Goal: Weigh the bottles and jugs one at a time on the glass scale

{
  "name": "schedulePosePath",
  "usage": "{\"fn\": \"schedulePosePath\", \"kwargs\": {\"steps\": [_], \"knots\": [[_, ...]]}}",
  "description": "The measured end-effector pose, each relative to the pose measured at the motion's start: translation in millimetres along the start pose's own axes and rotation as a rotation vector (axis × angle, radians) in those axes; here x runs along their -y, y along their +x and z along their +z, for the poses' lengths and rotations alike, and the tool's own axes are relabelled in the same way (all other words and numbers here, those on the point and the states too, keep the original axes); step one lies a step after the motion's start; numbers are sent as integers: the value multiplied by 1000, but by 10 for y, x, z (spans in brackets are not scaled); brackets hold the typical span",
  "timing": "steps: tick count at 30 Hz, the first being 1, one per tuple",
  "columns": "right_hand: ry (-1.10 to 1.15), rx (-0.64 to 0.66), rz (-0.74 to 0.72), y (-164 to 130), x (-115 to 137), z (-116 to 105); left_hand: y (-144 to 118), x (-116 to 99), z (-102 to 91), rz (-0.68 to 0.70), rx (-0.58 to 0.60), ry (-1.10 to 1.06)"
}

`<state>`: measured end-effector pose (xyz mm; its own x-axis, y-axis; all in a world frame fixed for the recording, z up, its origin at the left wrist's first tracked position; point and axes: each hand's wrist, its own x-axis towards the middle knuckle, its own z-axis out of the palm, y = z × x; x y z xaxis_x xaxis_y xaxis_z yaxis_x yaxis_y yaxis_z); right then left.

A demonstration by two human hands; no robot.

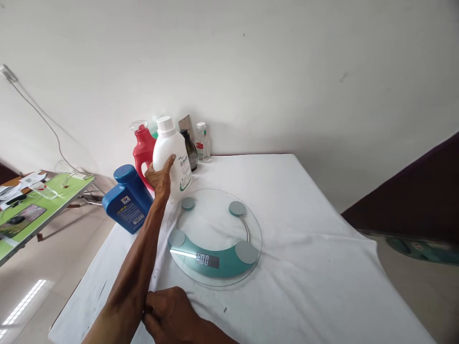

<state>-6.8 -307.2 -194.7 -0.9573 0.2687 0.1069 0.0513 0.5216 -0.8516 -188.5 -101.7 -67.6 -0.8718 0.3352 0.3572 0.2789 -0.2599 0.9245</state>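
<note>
My left hand (pixel 160 177) grips a white detergent bottle (pixel 177 157) with a white screw cap, thumb across its front. The bottle stands upright beyond the far left edge of a round glass scale (pixel 215 265); I cannot tell whether its base touches the cloth. The scale has a teal band, grey-green foot pads and a lit display reading zeros. Close beside my left forearm, my right hand (pixel 172 313) is closed, fingers curled, with nothing visible in it. A blue jug (pixel 129 200) with a blue cap is left of my left wrist.
A red handled bottle (pixel 144 148), a dark pump bottle (pixel 191 153) and a clear white-capped bottle (pixel 202 143) stand by the wall. White cloth (pixel 315 277) covers the table. At left is a green table (pixel 68 191) with papers and a cable.
</note>
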Motion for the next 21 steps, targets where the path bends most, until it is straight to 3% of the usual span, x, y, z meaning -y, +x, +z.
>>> {"fn": "schedulePosePath", "kwargs": {"steps": [3,9,15,21], "knots": [[44,-6,17,16,-26,31,-39,-90,-21,35,-2,-24],[86,-44,27,-17,5,5,-118,-483,-185,148,155,-67],[9,-25,14,-23,91,-99,-444,-753,-378,27,237,-117],[2,-10,-5,-11,142,-168,-897,-679,-433,-120,360,-197]]}}
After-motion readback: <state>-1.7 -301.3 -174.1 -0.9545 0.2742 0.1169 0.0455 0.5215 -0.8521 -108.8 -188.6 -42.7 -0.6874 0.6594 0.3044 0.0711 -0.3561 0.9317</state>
